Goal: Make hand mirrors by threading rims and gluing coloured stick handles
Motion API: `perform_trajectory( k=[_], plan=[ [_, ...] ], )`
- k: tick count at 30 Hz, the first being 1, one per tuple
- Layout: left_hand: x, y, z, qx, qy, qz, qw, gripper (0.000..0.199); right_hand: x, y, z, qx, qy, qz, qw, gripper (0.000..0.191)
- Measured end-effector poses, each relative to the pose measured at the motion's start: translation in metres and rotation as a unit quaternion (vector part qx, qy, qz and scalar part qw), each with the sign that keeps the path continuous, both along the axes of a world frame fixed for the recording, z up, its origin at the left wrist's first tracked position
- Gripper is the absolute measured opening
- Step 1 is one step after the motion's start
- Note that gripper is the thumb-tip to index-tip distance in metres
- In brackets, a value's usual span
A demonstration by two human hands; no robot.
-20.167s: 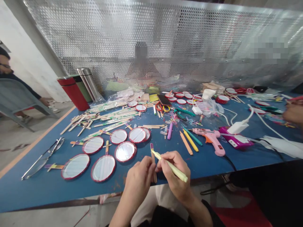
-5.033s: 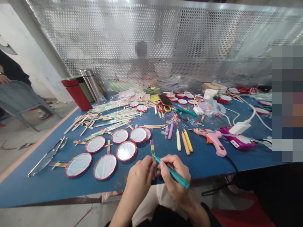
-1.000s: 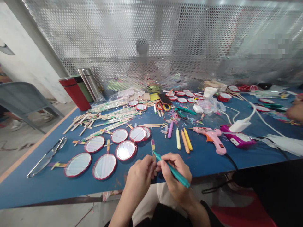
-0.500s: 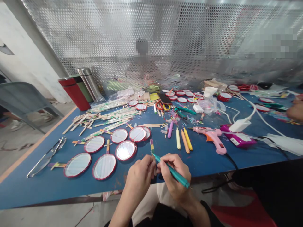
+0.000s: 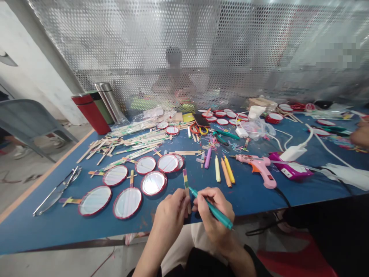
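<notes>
Near the table's front edge, my left hand [image 5: 173,206] is closed on a wooden craft stick [image 5: 185,179] that stands up from the fingers. Its upper part has purple, yellow and green bands; the lower part is bare wood. My right hand [image 5: 215,211] grips a teal marker [image 5: 216,213], its tip close beside the stick's green band. Several round drum-like discs with red rims [image 5: 153,183] lie left of my hands, some with coloured sticks attached. Beyond my right hand are a purple marker [image 5: 208,158], a pale yellow marker [image 5: 217,169], an orange marker [image 5: 226,173] and a yellow marker [image 5: 230,170].
A pink glue gun [image 5: 256,167] lies at right beside a purple power strip [image 5: 288,169] with white cables. Loose craft sticks [image 5: 135,144] are heaped at back left near a red flask [image 5: 91,114]. Eyeglasses [image 5: 57,190] rest at far left. Another person's hand [image 5: 360,132] is at the right edge.
The teal marker's tip has moved slightly right, away from the stick. A wider green band now shows on the stick. My left hand has stayed nearly still.
</notes>
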State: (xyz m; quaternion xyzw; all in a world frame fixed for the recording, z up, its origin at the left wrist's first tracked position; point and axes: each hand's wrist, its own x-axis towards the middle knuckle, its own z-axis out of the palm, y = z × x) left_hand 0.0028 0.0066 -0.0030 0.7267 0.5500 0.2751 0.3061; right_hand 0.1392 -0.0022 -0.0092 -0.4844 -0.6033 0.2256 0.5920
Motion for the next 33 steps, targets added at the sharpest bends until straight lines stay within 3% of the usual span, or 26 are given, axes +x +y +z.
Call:
perform_trajectory(
  k=[3,10,17,22,28,33],
  plan=[
    [0.0,-0.0002,0.0016,-0.007,-0.006,-0.003,1.0,0.025,-0.0012,-0.0002,0.0021,0.009,0.029,-0.024,0.999,0.006],
    [0.0009,-0.0005,0.0027,-0.01,-0.003,-0.001,1.0,0.024,0.0011,0.0017,-0.0068,0.022,0.003,0.022,0.999,0.004],
    [-0.0004,-0.0004,0.0011,0.002,0.002,-0.002,1.0,0.023,0.002,0.0014,-0.0045,0.02,-0.015,0.042,0.999,0.003],
    [0.0001,-0.0004,0.0003,-0.004,0.006,-0.001,1.0,0.025,0.0017,0.0011,-0.005,0.011,-0.011,0.021,1.0,0.004],
    [0.0002,-0.0014,-0.0006,-0.002,0.014,0.003,1.0,0.023,0.0019,0.0008,-0.0054,0.01,-0.012,0.045,0.999,0.003],
    [-0.0002,-0.0006,0.0006,-0.014,0.007,-0.001,1.0,0.024,0.0024,-0.0006,-0.0058,0.023,-0.017,0.013,1.0,0.004]
  ],
)
